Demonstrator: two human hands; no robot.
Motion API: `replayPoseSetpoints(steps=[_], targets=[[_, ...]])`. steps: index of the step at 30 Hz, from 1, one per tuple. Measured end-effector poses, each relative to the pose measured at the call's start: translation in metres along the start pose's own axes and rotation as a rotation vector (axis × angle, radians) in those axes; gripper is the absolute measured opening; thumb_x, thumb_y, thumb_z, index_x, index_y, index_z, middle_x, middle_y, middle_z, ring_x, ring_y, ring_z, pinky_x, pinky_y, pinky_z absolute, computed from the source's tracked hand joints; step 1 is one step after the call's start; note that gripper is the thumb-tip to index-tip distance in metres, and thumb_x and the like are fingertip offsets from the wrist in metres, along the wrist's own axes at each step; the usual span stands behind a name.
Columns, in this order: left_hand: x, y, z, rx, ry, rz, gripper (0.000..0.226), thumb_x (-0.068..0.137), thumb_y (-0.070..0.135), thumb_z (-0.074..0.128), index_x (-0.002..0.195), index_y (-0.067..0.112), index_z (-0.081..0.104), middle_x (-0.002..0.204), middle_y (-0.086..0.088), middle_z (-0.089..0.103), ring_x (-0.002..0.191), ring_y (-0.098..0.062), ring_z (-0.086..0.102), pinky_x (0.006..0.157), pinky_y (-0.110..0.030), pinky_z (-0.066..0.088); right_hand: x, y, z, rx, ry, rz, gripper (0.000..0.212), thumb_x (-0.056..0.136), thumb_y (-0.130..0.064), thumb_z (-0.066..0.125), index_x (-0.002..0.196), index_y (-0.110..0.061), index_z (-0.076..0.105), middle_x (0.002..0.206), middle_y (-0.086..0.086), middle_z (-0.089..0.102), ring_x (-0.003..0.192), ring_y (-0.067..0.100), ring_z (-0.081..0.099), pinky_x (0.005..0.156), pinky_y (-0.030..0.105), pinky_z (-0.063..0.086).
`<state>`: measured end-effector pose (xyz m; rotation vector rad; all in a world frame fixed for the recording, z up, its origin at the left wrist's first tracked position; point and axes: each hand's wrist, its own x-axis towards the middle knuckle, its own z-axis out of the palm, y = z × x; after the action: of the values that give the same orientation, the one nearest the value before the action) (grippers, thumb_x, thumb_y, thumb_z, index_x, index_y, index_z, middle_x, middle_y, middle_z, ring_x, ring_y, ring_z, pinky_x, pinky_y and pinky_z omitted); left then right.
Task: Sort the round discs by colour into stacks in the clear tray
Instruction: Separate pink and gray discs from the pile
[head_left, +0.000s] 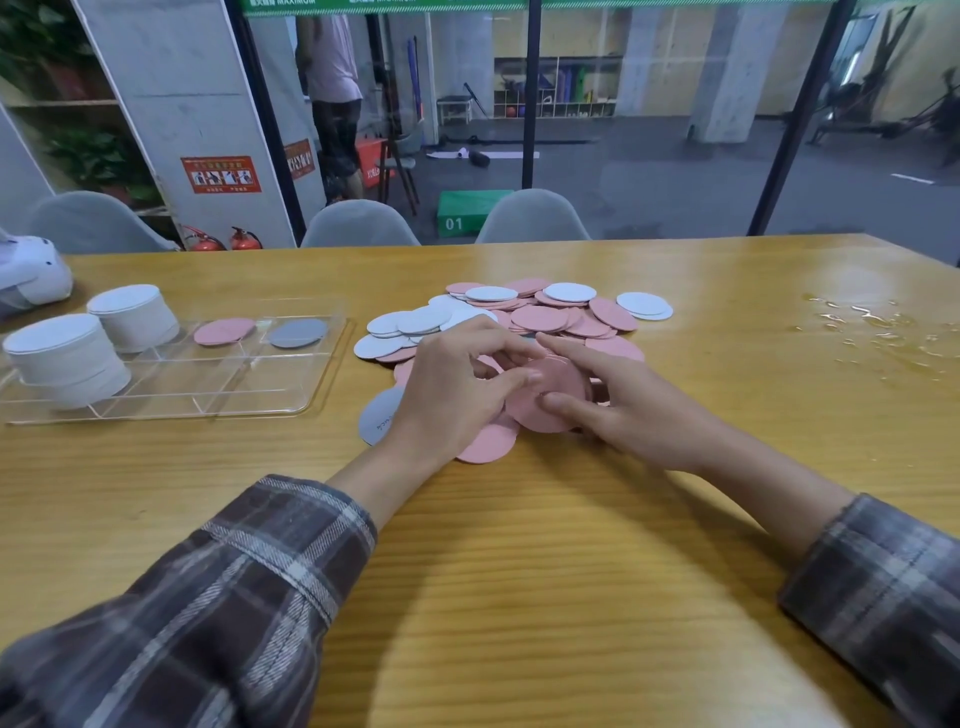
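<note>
A loose pile of pink and white round discs (540, 318) lies on the wooden table ahead of me. Both hands meet at its near edge. My right hand (618, 400) pinches a small stack of pink discs (558, 392) between thumb and forefinger. My left hand (457, 389) touches the same stack with curled fingers from the left. The clear tray (218, 395) sits to the left. It holds two tall white stacks (67, 358), one pink disc (224, 331) and one grey disc (298, 332).
A grey disc (376, 418) with writing lies beside my left wrist. A crumpled clear plastic film (878, 332) is at the right of the table. A white device (31, 275) sits at the far left edge. Grey chairs (358, 223) stand behind the table.
</note>
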<state>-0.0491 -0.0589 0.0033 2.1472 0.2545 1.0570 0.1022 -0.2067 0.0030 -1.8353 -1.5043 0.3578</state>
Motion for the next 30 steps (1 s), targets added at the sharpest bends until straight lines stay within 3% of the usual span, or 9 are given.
replayPoseSetpoints(steps=[2, 5, 8, 10, 15, 19, 22, 25, 30], targets=[[0.000, 0.001, 0.000, -0.003, -0.010, 0.015, 0.024, 0.079, 0.005, 0.087, 0.101, 0.015, 0.083, 0.089, 0.001, 0.070, 0.085, -0.015, 0.069, 0.070, -0.029, 0.060, 0.000, 0.001, 0.001, -0.005, 0.019, -0.012, 0.062, 0.100, -0.031, 0.064, 0.154, -0.043, 0.036, 0.136, -0.018, 0.062, 0.104, 0.018, 0.069, 0.092, 0.044, 0.057], [0.001, -0.001, -0.006, 0.021, -0.039, 0.013, 0.022, 0.082, 0.010, 0.086, 0.104, 0.016, 0.082, 0.091, 0.003, 0.073, 0.089, -0.013, 0.070, 0.071, -0.023, 0.058, 0.000, 0.004, 0.001, -0.050, 0.032, -0.020, 0.060, 0.101, -0.033, 0.061, 0.154, -0.042, 0.036, 0.135, -0.013, 0.063, 0.106, 0.025, 0.066, 0.093, 0.047, 0.054], [0.004, -0.012, -0.021, 0.138, -0.083, 0.000, 0.016, 0.086, 0.019, 0.084, 0.102, 0.021, 0.081, 0.092, 0.007, 0.074, 0.087, -0.006, 0.067, 0.071, -0.015, 0.050, 0.000, 0.005, -0.002, -0.094, 0.056, 0.000, 0.060, 0.103, -0.029, 0.059, 0.157, -0.034, 0.035, 0.136, -0.011, 0.060, 0.108, 0.009, 0.058, 0.098, 0.023, 0.047], [0.006, -0.024, -0.034, 0.298, -0.131, -0.003, 0.012, 0.089, 0.024, 0.082, 0.101, 0.022, 0.081, 0.094, 0.009, 0.071, 0.084, -0.003, 0.064, 0.072, -0.010, 0.041, -0.001, 0.003, -0.004, -0.136, 0.058, 0.011, 0.059, 0.104, -0.028, 0.057, 0.158, -0.033, 0.033, 0.137, -0.013, 0.057, 0.108, -0.001, 0.050, 0.089, 0.006, 0.037], [0.007, -0.037, -0.047, 0.422, -0.352, -0.103, 0.031, 0.084, 0.045, 0.083, 0.110, 0.028, 0.079, 0.097, 0.013, 0.058, 0.090, -0.009, 0.061, 0.076, -0.019, 0.042, -0.002, 0.001, -0.003, -0.168, 0.059, 0.014, 0.057, 0.105, -0.029, 0.054, 0.157, -0.034, 0.032, 0.124, -0.010, 0.061, 0.093, -0.012, 0.051, 0.079, 0.003, 0.034], [0.007, -0.030, -0.045, 0.462, -0.383, -0.119, 0.053, 0.082, 0.046, 0.084, 0.129, 0.025, 0.071, 0.108, 0.011, 0.054, 0.103, -0.009, 0.052, 0.084, -0.019, 0.037, -0.002, 0.001, -0.004, -0.162, 0.072, 0.014, 0.055, 0.106, -0.029, 0.051, 0.157, -0.031, 0.032, 0.130, -0.014, 0.057, 0.099, -0.005, 0.048, 0.086, 0.000, 0.032], [0.007, -0.029, -0.043, 0.487, -0.365, -0.137, 0.058, 0.077, 0.048, 0.087, 0.128, 0.025, 0.072, 0.108, 0.004, 0.056, 0.105, -0.014, 0.055, 0.086, -0.027, 0.041, -0.002, 0.001, -0.003, -0.141, 0.075, 0.038, 0.054, 0.106, -0.030, 0.050, 0.158, -0.030, 0.033, 0.130, -0.016, 0.055, 0.109, -0.003, 0.046, 0.085, 0.009, 0.033], [0.008, -0.025, -0.041, 0.436, -0.336, -0.163, 0.051, 0.073, 0.045, 0.091, 0.117, 0.026, 0.075, 0.104, 0.004, 0.057, 0.097, -0.012, 0.054, 0.077, -0.021, 0.041, -0.002, 0.001, -0.003, -0.121, 0.107, 0.057, 0.052, 0.105, -0.032, 0.052, 0.156, -0.029, 0.038, 0.127, -0.015, 0.056, 0.111, 0.001, 0.049, 0.091, 0.017, 0.035], [0.007, -0.020, -0.038, 0.281, -0.260, -0.142, 0.018, 0.083, 0.024, 0.086, 0.099, 0.028, 0.078, 0.094, 0.012, 0.065, 0.080, -0.006, 0.058, 0.068, -0.011, 0.040, -0.002, 0.006, -0.004, -0.117, 0.164, 0.063, 0.046, 0.103, -0.033, 0.057, 0.148, -0.033, 0.047, 0.129, -0.010, 0.064, 0.113, 0.012, 0.062, 0.101, 0.035, 0.048]])
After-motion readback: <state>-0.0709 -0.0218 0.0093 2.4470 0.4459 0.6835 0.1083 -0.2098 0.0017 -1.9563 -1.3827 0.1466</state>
